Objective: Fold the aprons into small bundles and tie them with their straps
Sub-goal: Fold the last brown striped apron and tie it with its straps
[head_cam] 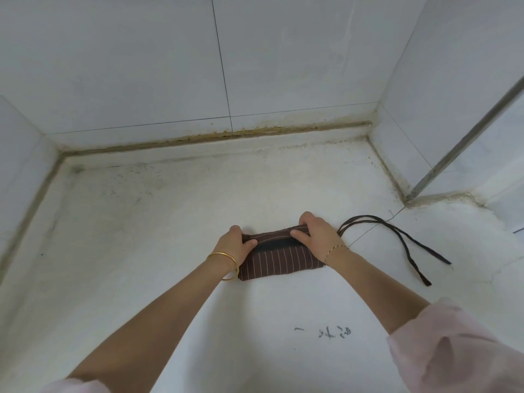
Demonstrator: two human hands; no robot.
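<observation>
A brown apron with thin pale stripes lies folded into a small oblong on the white surface. Its far edge is rolled over toward me. My left hand grips the left end of that roll, thumb on the near side. At the right end, my right hand holds the roll with fingers curled over the far side and thumb in front. Two dark straps trail out from under my right hand and lie loose on the surface to the right.
The white surface is boxed in by tiled walls at the back, left and right. A metal strip runs down the right wall. Dark scribbled marks sit on the surface near me.
</observation>
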